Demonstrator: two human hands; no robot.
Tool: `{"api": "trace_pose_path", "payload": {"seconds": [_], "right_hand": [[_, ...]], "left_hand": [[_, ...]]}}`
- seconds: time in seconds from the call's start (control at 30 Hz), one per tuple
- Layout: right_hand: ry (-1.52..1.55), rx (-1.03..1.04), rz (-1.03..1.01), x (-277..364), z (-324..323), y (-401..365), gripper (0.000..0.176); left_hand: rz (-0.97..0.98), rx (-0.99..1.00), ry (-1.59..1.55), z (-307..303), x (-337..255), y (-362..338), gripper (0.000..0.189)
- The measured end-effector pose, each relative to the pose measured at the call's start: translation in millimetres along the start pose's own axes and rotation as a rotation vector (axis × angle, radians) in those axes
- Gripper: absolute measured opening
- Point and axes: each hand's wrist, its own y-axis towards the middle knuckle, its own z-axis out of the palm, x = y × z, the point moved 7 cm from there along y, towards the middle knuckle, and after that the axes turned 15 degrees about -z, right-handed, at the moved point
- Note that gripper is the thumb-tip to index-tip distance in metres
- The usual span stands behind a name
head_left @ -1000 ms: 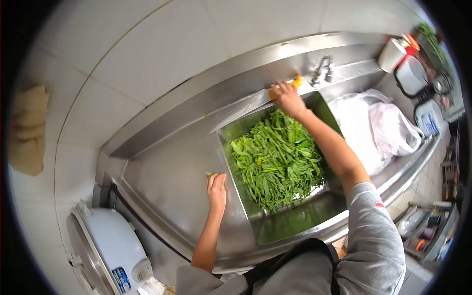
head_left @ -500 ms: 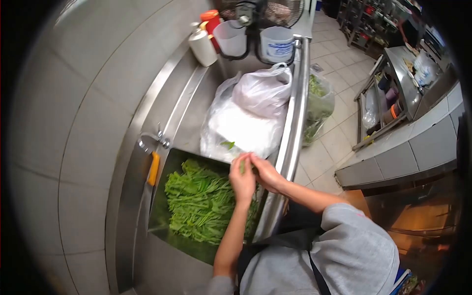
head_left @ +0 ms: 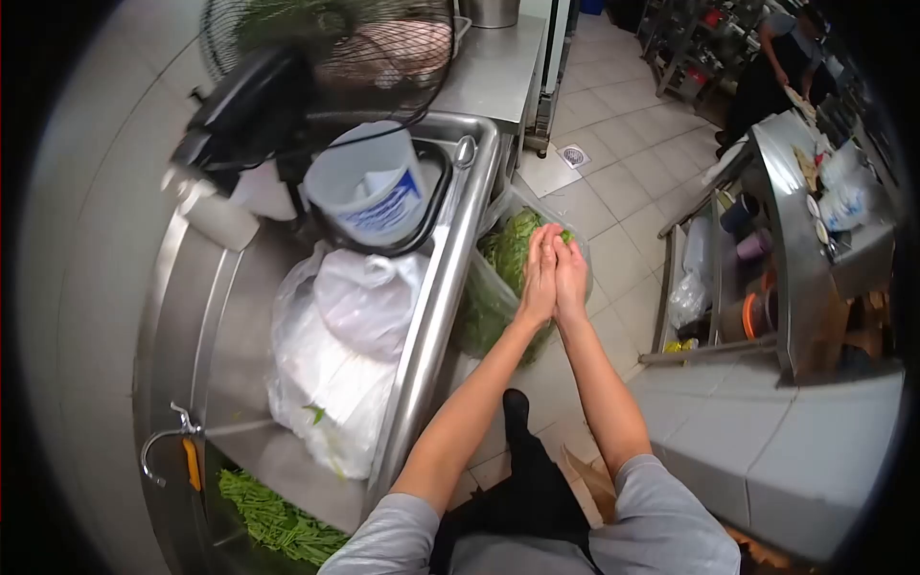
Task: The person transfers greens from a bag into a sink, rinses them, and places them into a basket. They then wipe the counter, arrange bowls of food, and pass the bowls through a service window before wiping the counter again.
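My left hand [head_left: 539,276] and my right hand [head_left: 570,278] are pressed together, fingers closed and pointing away from me. A bit of leafy greens [head_left: 566,236] pokes out at the fingertips; the rest between the palms is hidden. Both hands are above a clear plastic bag [head_left: 489,331] standing on the floor beside the sink, with more green leaves [head_left: 517,233] inside. In the sink, cut greens [head_left: 273,517] fill a container partly out of view at the bottom left.
White plastic bags [head_left: 355,355] lie in the steel sink [head_left: 240,335], near a tap [head_left: 172,436] with a yellow-handled tool [head_left: 193,465]. A white bucket [head_left: 369,187] and a fan [head_left: 316,67] stand at its far end. A person [head_left: 781,67] works beyond a steel table [head_left: 800,182].
Both hands have moved right, from over the greens container in the sink to above the bag on the floor. The head view has swung right, bringing the fan closer.
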Motion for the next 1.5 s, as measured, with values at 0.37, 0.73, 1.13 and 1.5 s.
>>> {"api": "trace_pose_path", "payload": {"seconds": [0.37, 0.73, 1.13, 1.5], "right_hand": [[-1.582, 1.316, 0.531, -216.4, -169.5, 24.1, 0.049], [-0.996, 0.977, -0.429, 25.1, 86.8, 82.4, 0.017], [-0.291, 1.827, -0.549, 2.8, 415.1, -369.6, 0.013], [-0.775, 1.815, -1.372, -161.9, 581.8, -529.2, 0.044]], "left_hand": [[-1.413, -0.406, -0.365, -65.4, 343.3, -3.3, 0.07], [-0.225, -0.154, -0.106, -84.3, -46.9, -41.9, 0.022], [-0.282, -1.525, 0.327, -462.8, -128.4, -540.1, 0.022], [-0.729, -1.252, 1.5, -694.7, -105.5, -593.0, 0.052]]}}
